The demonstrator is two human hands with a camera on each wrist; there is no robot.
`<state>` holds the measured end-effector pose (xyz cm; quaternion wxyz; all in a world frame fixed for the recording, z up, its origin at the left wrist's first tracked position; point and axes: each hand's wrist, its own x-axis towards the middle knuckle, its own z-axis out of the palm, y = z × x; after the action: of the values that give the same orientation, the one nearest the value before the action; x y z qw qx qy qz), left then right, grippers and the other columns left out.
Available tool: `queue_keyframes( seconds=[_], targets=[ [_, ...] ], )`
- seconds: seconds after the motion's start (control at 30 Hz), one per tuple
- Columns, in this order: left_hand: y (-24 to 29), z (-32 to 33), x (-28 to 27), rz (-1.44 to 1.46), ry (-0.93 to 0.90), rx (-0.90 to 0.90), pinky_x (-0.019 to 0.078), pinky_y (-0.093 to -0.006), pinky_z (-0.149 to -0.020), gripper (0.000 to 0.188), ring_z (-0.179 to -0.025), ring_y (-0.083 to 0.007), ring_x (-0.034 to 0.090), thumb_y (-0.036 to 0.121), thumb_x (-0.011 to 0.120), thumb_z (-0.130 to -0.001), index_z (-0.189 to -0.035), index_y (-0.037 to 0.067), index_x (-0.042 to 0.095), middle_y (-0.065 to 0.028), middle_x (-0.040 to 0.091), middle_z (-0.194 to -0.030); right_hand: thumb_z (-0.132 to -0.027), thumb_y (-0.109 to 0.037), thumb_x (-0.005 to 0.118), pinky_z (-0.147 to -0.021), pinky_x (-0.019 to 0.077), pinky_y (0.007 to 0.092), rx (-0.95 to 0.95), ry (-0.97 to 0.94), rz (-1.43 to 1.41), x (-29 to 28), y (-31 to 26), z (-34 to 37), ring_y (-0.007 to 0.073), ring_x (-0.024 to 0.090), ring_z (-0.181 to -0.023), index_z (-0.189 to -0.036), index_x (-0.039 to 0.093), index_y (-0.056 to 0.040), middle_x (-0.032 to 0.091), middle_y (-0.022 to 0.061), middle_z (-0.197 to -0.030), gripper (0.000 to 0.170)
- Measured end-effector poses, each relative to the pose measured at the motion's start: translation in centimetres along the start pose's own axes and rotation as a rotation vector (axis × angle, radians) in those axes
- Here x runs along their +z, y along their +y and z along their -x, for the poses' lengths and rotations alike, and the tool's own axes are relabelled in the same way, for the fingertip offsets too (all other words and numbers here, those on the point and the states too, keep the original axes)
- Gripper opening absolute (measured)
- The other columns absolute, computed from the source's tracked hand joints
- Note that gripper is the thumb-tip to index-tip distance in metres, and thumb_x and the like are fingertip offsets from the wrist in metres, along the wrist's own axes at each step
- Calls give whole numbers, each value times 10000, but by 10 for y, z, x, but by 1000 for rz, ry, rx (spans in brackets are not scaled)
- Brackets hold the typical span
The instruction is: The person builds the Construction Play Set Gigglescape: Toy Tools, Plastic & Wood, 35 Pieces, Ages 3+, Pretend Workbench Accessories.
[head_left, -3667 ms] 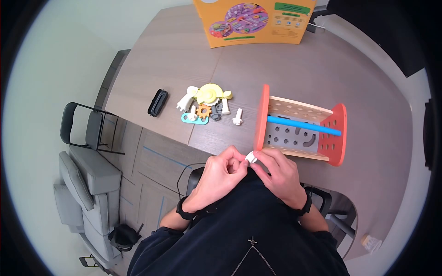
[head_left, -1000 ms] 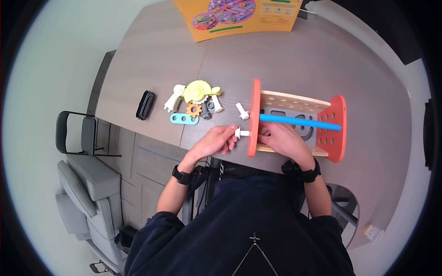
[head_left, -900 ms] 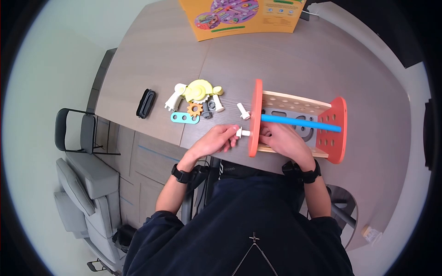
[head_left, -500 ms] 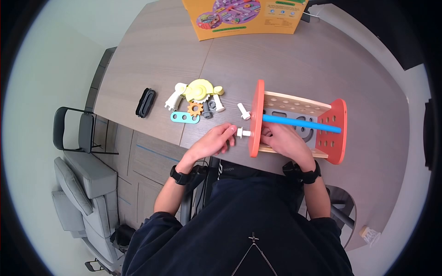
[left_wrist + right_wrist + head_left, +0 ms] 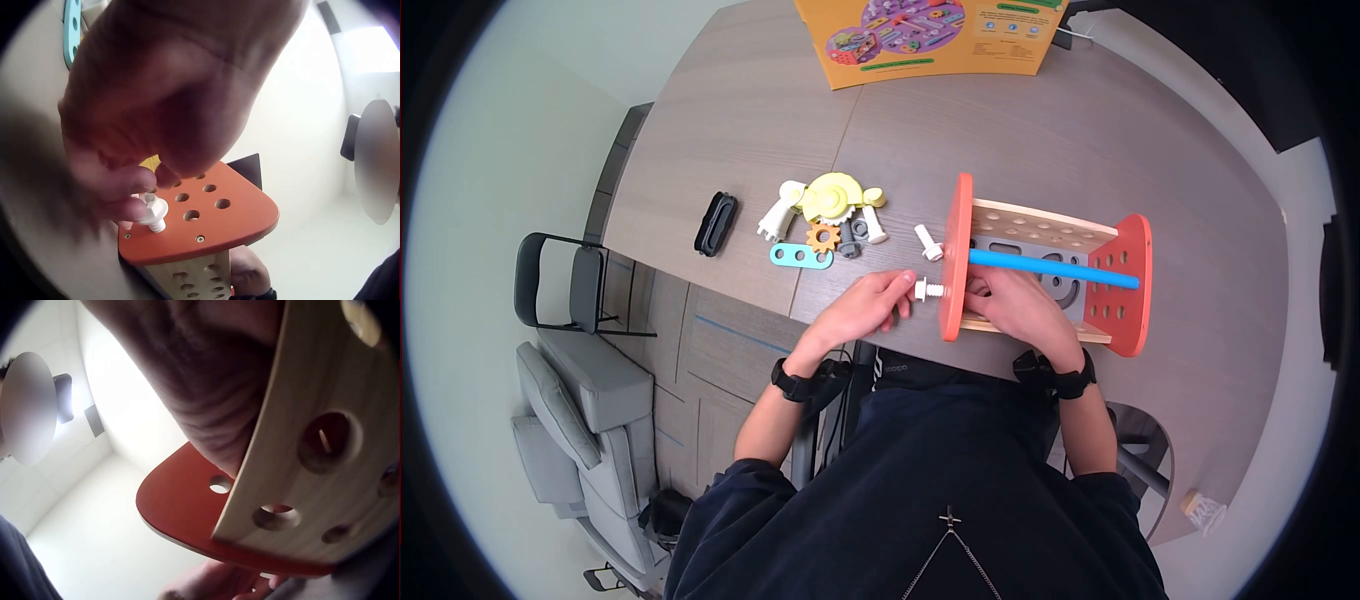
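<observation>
A white toy bolt (image 5: 930, 289) points at the red-orange end panel (image 5: 957, 270) of a wooden toolbox, its threaded shank reaching the panel. My left hand (image 5: 868, 306) has its curled fingers at the bolt's head. The left wrist view shows fingertips right beside the head of the bolt (image 5: 154, 212), with part of the shank visible. My right hand (image 5: 1022, 303) reaches into the box beneath the blue rod (image 5: 1060, 268), fingers bent against the inner side of that panel. Its fingertips are hidden, and I cannot tell what they hold. Another white bolt (image 5: 928, 243) lies beside the panel.
Left on the table lie a yellow toy piece (image 5: 832, 198), an orange gear (image 5: 823, 237), a teal strip (image 5: 801, 256), grey bolt parts (image 5: 851, 237) and a black case (image 5: 717, 224). A yellow printed box (image 5: 940, 40) stands at the back.
Earlier both hands pinched a small white piece in front of the box. Since then the right hand has gone inside, and the left has moved to the bolt at the panel.
</observation>
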<state>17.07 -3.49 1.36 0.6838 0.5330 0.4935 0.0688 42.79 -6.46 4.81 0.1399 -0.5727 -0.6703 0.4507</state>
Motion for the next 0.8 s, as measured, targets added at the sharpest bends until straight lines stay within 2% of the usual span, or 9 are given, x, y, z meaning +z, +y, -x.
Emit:
queue_keyframes(
  seconds=[0.07,0.23,0.3,0.47,0.57,0.67,0.77,0.8],
  targets=[
    [4,-2,2,-39,-41,-32,462,-286,-564,353,-638,-87,563,380,528,-1148,-1154,48,648,1,645,-838,-964,-155,719,-791,570,417,6,-2,-3,-1,-1,0,313,762,-891,-1168,728,24,795,163,-946,272],
    [-7,3,6,-4,-16,186,465,-282,-566,345,-639,-87,565,384,528,-1146,-1139,58,640,-7,642,-861,-963,-157,719,-790,568,417,-7,12,-11,3,6,-1,315,760,-885,-1160,732,28,793,164,-943,271],
    [-4,7,7,0,7,205,465,-278,-565,339,-638,-86,565,383,531,-1145,-1137,62,640,-7,641,-870,-963,-158,718,-787,567,418,-11,17,-21,3,5,-1,316,758,-877,-1158,733,28,791,166,-937,270],
    [-5,-2,2,55,39,11,459,-264,-561,321,-629,-82,558,362,549,-1138,-1139,54,640,-4,637,-874,-964,-165,714,-775,561,423,-26,14,-21,2,5,-1,319,757,-868,-1153,735,29,789,168,-922,272],
    [-10,-9,1,42,-29,18,454,-260,-559,319,-624,-78,551,359,563,-1132,-1131,48,636,1,636,-876,-965,-168,712,-769,559,428,-1,-12,-6,0,3,0,319,758,-869,-1150,734,29,789,166,-918,272],
    [-7,-4,2,36,-15,78,449,-261,-561,339,-624,-74,544,372,568,-1129,-1115,41,640,9,637,-875,-965,-172,710,-773,562,426,-17,-6,6,-1,0,0,320,759,-870,-1148,735,29,791,163,-922,273],
    [-8,1,6,78,91,229,444,-262,-561,360,-622,-76,543,388,569,-1128,-1089,39,651,17,640,-871,-962,-175,713,-780,566,423,-4,-11,26,-4,-6,1,323,760,-874,-1145,736,29,793,164,-927,275],
    [-7,2,5,72,78,205,446,-263,-562,350,-623,-77,545,380,574,-1127,-1105,38,645,16,639,-868,-961,-176,715,-781,567,422,2,-11,23,-4,-6,2,323,760,-875,-1143,737,29,793,164,-927,275]
  ],
)
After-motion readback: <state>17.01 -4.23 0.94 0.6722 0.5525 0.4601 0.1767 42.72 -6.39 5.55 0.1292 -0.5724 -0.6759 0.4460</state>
